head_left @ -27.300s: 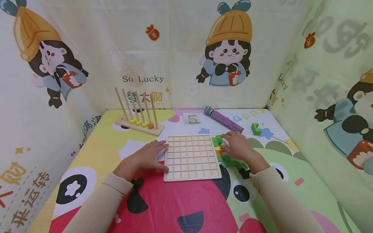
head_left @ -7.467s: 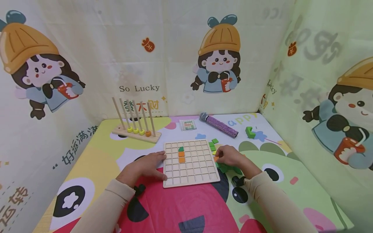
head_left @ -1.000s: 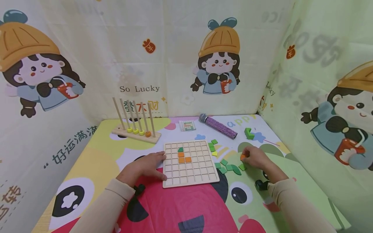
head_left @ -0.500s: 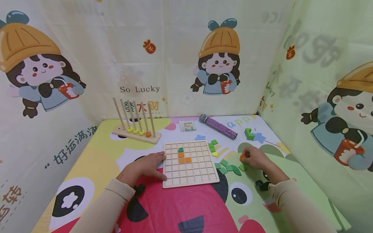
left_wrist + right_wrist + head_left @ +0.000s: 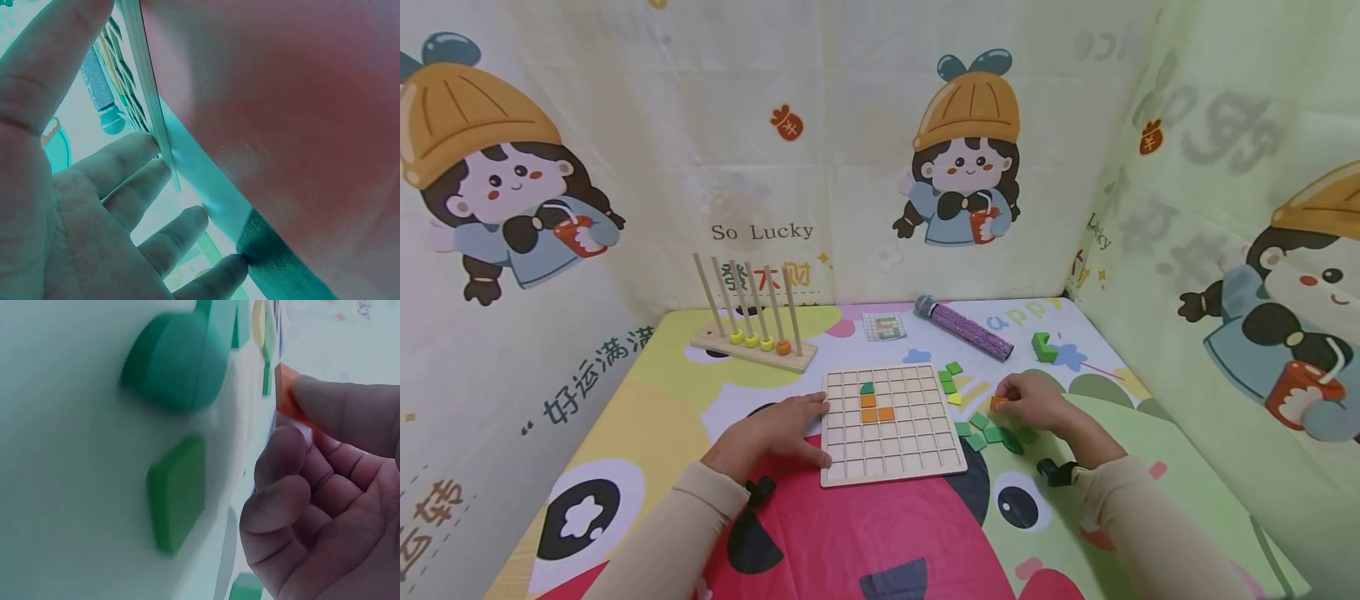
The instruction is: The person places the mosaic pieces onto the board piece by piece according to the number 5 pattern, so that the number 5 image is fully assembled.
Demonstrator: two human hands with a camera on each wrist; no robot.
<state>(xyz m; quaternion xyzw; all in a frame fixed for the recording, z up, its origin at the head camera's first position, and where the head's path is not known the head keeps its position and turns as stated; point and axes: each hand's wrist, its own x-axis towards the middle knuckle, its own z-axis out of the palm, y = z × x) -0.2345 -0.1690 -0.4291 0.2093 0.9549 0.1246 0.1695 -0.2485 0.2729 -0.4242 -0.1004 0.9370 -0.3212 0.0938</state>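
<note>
A wooden grid board [image 5: 898, 462] lies flat mid-table. In it sit a dark green rounded piece [image 5: 867, 388] and three orange square tiles [image 5: 868, 415]. My left hand [image 5: 767, 433] touches the board's left edge, thumb and fingers spread; in the left wrist view the fingertips meet the board [image 5: 150, 81]. To the right of the board, my right hand [image 5: 1037, 402] pinches another orange square tile [image 5: 997, 403] between thumb and fingers, raised off the table in the right wrist view. Below that hand lie several green tiles [image 5: 993, 435] and a dark green leaf-shaped piece [image 5: 1012, 442].
Beside the board's right edge are more green tiles [image 5: 947, 382] and a yellow piece [image 5: 954, 399]. Farther back stand a peg rack [image 5: 790, 360] with beads, a patterned card [image 5: 883, 327], a purple microphone [image 5: 970, 329] and a green block [image 5: 1043, 347].
The board, bare at first, gained the green piece and two orange tiles, later a third orange one. In the last half second my right hand moved left with its orange tile. My left hand stayed put.
</note>
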